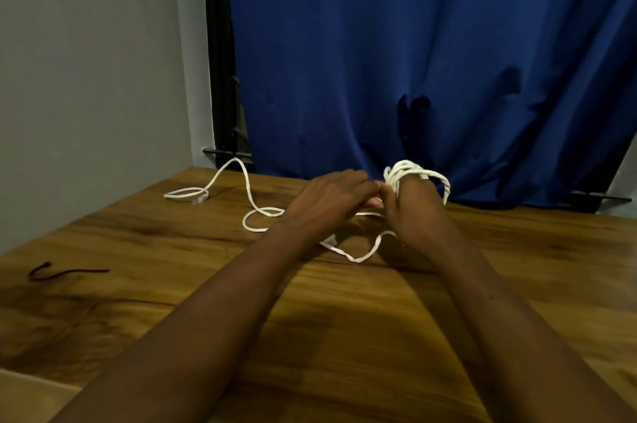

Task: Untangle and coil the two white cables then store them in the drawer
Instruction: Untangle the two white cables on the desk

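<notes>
Two bare forearms reach out from the near edge over the wooden tabletop (344, 336). To the near left a short black tie (65, 272) lies by itself, well apart from everything else. Farther out the two hands meet above the wood. The right hand (413, 212) is curled, back toward the camera, and grips a coil (418, 174) of white cable wound in several turns around it. The left hand (331, 202) has its fingers bent toward the right thumb and touches it at the coil; it is too blurred to tell whether it pinches a strand. Below the hands a loose loop (358, 257) sags onto the tabletop. The rest of the white cable (249, 191) trails left across the wood in open curves, rising in an arch near the far edge, and ends in a plug (200, 198). Behind hangs a blue curtain (413, 43), with a grey wall (96, 60) to its left
</notes>
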Available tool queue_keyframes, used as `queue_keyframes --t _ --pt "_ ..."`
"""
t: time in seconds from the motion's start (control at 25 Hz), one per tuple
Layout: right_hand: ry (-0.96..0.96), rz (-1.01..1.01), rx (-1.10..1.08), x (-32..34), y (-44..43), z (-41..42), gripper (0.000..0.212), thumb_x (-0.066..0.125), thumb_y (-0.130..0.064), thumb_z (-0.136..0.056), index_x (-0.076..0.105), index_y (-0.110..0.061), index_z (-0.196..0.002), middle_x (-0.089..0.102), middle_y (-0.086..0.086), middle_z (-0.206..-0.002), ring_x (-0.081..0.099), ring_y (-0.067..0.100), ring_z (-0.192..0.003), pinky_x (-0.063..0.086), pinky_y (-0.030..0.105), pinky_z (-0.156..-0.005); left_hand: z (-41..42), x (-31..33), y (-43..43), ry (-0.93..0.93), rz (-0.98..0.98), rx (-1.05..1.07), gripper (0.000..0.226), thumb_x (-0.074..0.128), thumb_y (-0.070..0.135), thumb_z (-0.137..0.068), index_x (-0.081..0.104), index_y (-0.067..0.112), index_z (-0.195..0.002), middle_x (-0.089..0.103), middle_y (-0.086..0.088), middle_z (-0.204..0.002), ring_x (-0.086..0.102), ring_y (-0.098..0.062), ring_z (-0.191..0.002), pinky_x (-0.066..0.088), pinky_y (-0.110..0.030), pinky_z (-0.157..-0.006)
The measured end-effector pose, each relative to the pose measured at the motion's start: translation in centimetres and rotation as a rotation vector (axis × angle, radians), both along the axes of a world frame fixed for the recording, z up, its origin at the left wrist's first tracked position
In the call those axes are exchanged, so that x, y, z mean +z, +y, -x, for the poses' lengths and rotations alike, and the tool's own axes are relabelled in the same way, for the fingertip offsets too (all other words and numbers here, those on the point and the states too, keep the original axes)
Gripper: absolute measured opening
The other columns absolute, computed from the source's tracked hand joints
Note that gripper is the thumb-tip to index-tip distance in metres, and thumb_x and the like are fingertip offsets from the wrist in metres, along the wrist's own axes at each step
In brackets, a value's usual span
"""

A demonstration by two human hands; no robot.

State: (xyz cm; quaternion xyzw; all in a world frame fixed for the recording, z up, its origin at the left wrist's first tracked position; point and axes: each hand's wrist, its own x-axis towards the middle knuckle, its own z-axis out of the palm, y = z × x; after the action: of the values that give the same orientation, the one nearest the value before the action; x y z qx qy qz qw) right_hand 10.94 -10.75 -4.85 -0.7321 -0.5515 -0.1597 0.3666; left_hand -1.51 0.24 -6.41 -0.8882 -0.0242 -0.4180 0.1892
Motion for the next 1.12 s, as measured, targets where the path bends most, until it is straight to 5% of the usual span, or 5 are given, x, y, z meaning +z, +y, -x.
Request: queue_keyframes --t 0.28,0.52,0.76,1.0,1.12 --pt "0.921 0.234 0.445 1.8 -1.7 2.4 0.046 0.047 -0.041 -0.098 0.064 -0.005 -0.075 0.047 0.002 -0.043 0.04 0.013 -0.038 0.043 0.03 -0.057 0.7 0.7 2.0 -0.057 0.14 -0.073 0.009 0.05 0.016 -0.084 0.049 0.023 -0.091 0.054 -0.007 -0.082 0.036 -0.012 -0.078 0.024 -0.024 -0.068" --pt "0.936 0.221 0.687 1.8 -2.4 3.7 0.048 0.059 -0.021 -0.092 0.061 -0.021 -0.045 0.034 -0.001 -0.044 0.031 0.013 -0.042 0.052 0.033 -0.071 1.1 0.4 1.6 -0.156 0.411 -0.182 0.007 0.05 0.029 -0.09 0.045 0.028 -0.085 0.051 0.001 -0.079 0.039 -0.009 -0.076 0.03 -0.023 -0.07" --pt "1.342 0.078 1.186 3.3 -3.9 5.6 0.023 0.052 -0.027 -0.089 0.055 -0.01 -0.073 0.034 -0.008 -0.037 0.035 0.005 -0.034 0.049 0.022 -0.064 1.6 0.3 0.4 -0.213 1.091 -0.287 0.013 0.07 0.027 -0.075 0.061 0.026 -0.083 0.069 0.022 -0.076 0.063 -0.016 -0.089 0.05 -0.028 -0.081" --pt "1.539 -0.812 1.065 4.7 -2.4 2.3 0.029 0.045 -0.021 -0.1 0.047 -0.014 -0.072 0.04 -0.008 -0.046 0.039 0.004 -0.041 0.052 0.021 -0.064 0.3 -0.6 -0.9 0.203 0.614 -0.037 0.028 0.039 0.044 -0.101 0.06 0.026 -0.103 0.067 0.001 -0.087 0.06 -0.018 -0.077 0.043 -0.033 -0.067" --pt "1.09 -0.832 0.516 3.3 -1.6 0.3 0.03 0.052 -0.023 -0.099 0.054 -0.014 -0.071 0.053 -0.009 -0.048 0.052 0.007 -0.047 0.051 0.022 -0.063 -0.5 1.3 -3.1 0.222 0.285 0.079 0.034 0.032 0.048 -0.102 0.057 0.025 -0.099 0.068 -0.003 -0.086 0.054 -0.02 -0.07 0.032 -0.033 -0.061"
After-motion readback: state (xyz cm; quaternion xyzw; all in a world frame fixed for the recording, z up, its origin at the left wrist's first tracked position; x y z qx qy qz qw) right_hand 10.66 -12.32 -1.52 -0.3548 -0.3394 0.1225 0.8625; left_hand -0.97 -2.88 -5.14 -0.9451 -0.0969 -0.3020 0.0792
